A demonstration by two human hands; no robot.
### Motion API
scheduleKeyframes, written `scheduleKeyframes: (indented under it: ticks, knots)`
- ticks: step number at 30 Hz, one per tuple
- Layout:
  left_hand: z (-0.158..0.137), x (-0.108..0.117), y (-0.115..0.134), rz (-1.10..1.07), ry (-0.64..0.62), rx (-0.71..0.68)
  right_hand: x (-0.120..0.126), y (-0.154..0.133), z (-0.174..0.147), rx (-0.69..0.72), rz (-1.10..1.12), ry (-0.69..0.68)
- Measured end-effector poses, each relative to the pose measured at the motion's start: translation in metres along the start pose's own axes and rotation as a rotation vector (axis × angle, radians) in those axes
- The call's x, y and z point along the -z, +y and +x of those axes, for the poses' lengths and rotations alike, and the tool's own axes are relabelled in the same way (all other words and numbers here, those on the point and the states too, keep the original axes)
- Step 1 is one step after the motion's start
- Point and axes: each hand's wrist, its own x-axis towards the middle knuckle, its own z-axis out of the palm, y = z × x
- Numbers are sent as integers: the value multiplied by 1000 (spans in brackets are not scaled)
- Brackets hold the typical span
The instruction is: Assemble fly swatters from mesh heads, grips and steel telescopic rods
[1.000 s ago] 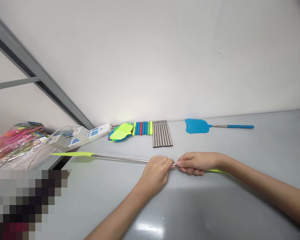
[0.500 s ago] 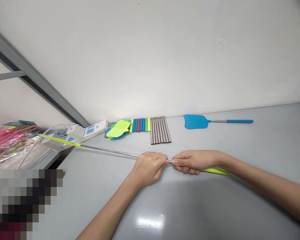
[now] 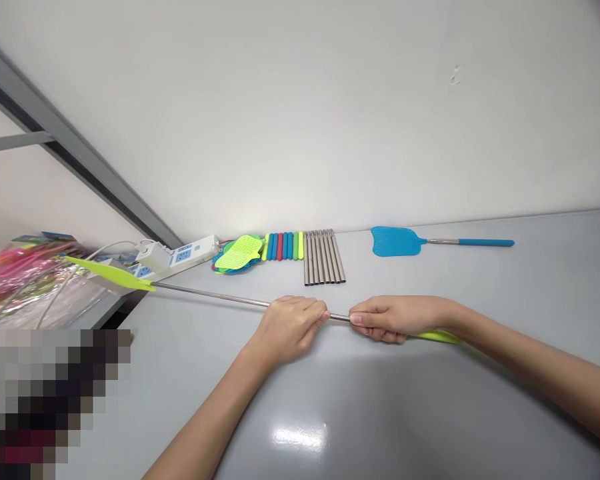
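Note:
A long fly swatter (image 3: 210, 295) with a metal shaft and a yellow-green head lies across both hands, its head out to the left. My left hand (image 3: 294, 328) is wrapped round the middle of the shaft. My right hand (image 3: 387, 319) is closed round the handle end, and the yellow-green grip shows behind the wrist. A short stretch of bare metal shows between the two hands. Beyond them, a blue fly swatter (image 3: 397, 241) with a short shaft and blue grip lies on the table (image 3: 405, 413).
Along the wall lie stacked swatter heads (image 3: 239, 255), a row of coloured grips (image 3: 285, 246) and several metal tubes (image 3: 325, 258). A white power strip (image 3: 195, 253) with plugs sits at the left. Plastic-wrapped colourful items (image 3: 23, 273) are piled beyond the table's left edge.
My hands have moved slightly apart along the shaft, so more metal shows between them. The swatter's head has turned to show more of its flat face.

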Motion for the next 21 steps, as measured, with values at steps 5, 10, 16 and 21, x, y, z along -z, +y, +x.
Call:
scheduleKeyframes:
  ticks: [5,10,16,21]
  knots:
    - [-2,1,-3,11,-10,15,2,2,0,1,4,-12]
    - [-3,3,-5,17,-3,16,4,2,-2,-4,-5,-18]
    - [-3,4,-5,19,8,15,8,5,-3,-39,41,-47]
    - [-4,3,-6,7,22,18,12,9,-4,-56,71,-52]
